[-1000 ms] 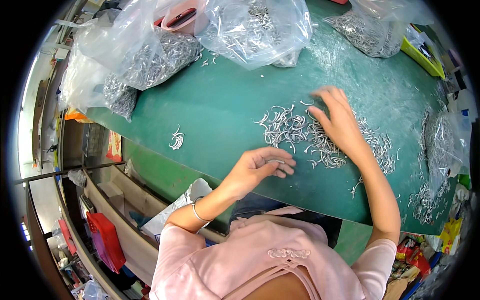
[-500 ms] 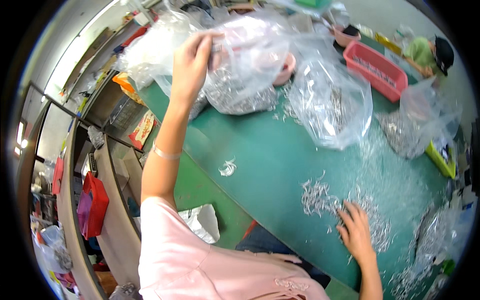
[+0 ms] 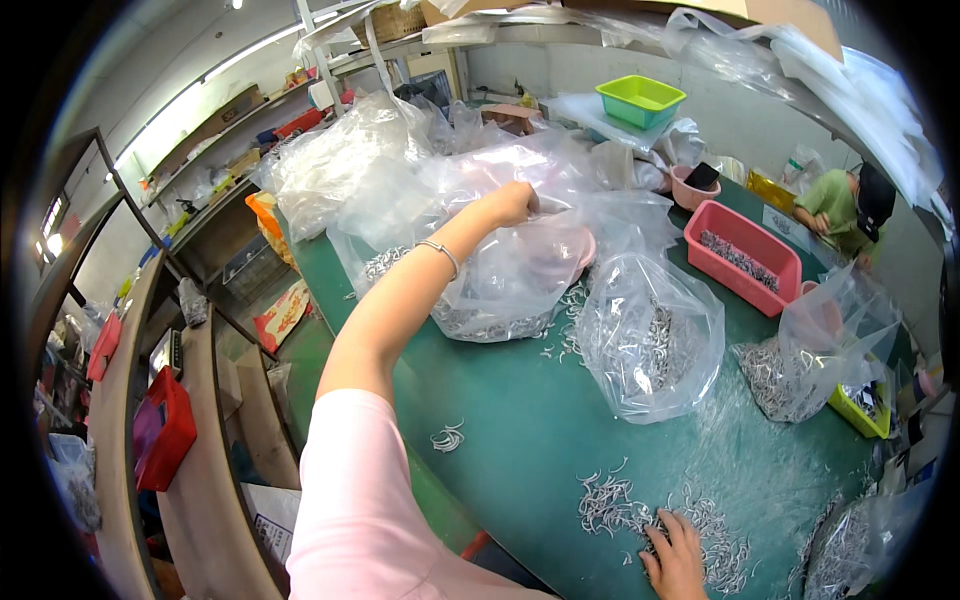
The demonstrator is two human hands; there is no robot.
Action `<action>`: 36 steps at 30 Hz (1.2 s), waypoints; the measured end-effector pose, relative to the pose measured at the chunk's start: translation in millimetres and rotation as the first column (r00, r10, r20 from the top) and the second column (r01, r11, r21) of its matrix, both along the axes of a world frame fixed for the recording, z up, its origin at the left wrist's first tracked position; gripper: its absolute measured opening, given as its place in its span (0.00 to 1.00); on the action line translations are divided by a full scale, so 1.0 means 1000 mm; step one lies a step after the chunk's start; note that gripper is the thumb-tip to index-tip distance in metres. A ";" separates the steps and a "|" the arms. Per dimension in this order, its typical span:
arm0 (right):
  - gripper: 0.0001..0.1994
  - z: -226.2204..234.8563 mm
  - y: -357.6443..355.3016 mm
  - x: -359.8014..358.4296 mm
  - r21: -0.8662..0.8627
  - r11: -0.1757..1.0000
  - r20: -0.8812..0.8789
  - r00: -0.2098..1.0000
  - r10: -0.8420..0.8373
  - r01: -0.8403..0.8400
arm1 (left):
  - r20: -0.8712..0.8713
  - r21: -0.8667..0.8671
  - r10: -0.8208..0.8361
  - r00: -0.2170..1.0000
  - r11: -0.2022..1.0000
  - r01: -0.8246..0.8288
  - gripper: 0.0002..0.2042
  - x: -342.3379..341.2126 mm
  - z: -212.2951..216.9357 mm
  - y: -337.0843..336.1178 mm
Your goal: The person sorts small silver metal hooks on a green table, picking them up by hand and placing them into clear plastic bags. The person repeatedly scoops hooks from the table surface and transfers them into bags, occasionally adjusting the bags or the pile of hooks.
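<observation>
Fingers of our right hand: parted on the pile on the counter, likely bracing our reach | left hand: at bag beyond pile, we can't tell its grip | small heap: left of pile

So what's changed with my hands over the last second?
Your left hand has moved forward and left from beside the pile of curved metal pieces to a clear plastic bag; its grip is unclear. The right hand stays at the pile, and the small cluster to the left hasn't moved.
</observation>
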State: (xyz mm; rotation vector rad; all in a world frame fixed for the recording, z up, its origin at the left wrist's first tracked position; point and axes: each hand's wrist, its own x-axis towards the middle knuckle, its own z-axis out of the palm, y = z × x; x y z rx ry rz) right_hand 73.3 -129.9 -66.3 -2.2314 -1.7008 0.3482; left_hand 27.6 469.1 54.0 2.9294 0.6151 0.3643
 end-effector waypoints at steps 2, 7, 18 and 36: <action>0.24 -0.001 -0.001 -0.003 0.048 0.999 0.031 0.999 -0.007 0.006 | 0.031 0.173 0.051 0.998 0.983 -0.055 0.16 0.009 0.000 0.008; 0.22 0.002 0.007 -0.005 -0.008 0.998 -0.023 0.998 -0.055 0.055 | -0.002 0.220 0.133 0.991 0.967 -0.129 0.22 0.017 -0.031 0.044; 0.30 0.013 0.035 -0.033 -0.007 1.000 -0.011 1.000 0.019 -0.019 | 0.713 0.211 -0.259 0.652 0.966 0.152 0.15 -0.093 0.012 -0.202; 0.18 -0.008 -0.050 0.024 0.315 0.756 -0.208 0.819 -0.535 0.574 | 0.225 -0.278 -0.287 0.931 0.897 0.343 0.08 -0.042 -0.152 -0.338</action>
